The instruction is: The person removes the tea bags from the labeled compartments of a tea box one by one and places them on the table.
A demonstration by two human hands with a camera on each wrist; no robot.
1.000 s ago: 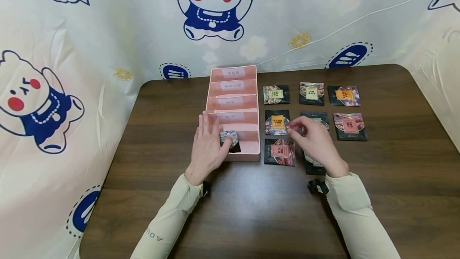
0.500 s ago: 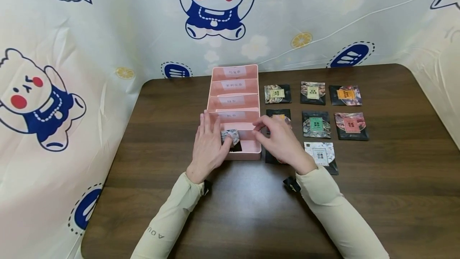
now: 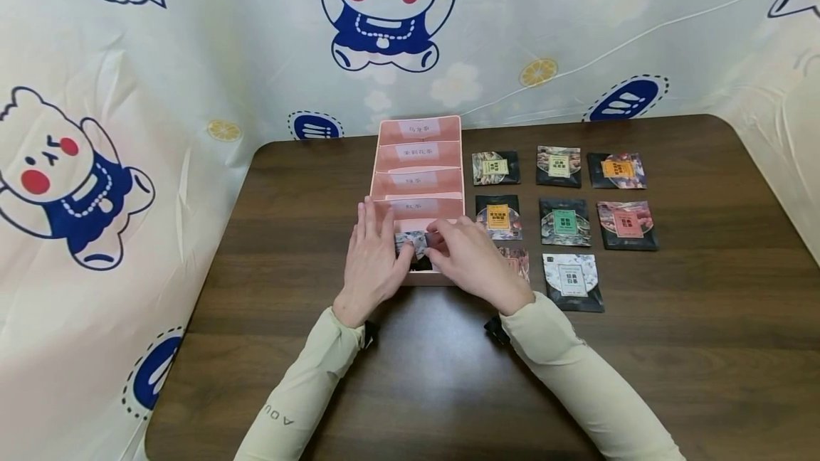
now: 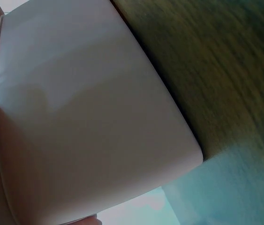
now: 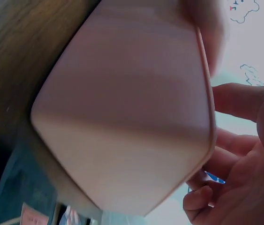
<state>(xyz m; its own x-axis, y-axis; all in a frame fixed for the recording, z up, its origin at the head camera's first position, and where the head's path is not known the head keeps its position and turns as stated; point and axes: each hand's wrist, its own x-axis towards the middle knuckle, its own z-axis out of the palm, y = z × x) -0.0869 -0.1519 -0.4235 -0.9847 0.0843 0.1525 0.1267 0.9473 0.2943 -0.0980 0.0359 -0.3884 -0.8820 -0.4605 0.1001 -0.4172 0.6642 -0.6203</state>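
Note:
A long pink divided box (image 3: 455, 191) stands on the table, its compartments marked with paper labels. In the front compartment lies a tea sachet (image 3: 410, 240) with a white-and-blue patterned top and black lower part, partly covered by the hands. My left hand (image 3: 374, 262) rests along the box's left rim, fingers straight, thumb over the sachet's left side. My right hand (image 3: 477, 258) reaches over the right rim; its thumb and index finger are at the sachet's right end and pinch it. In the right wrist view the box wall hides these fingertips (image 5: 235, 101).
Right of the box lie several tea sachets in rows, including a green-labelled one (image 3: 564, 222), a pink-labelled one (image 3: 626, 225) and a white one (image 3: 573, 282). A red one (image 3: 517, 262) is partly behind my right hand. A patterned curtain (image 3: 500, 27) borders the table's back edge.
My right hand has moved left from above the table sachets, across the box's right rim, to the sachet in the front compartment. The left hand has stayed in place.

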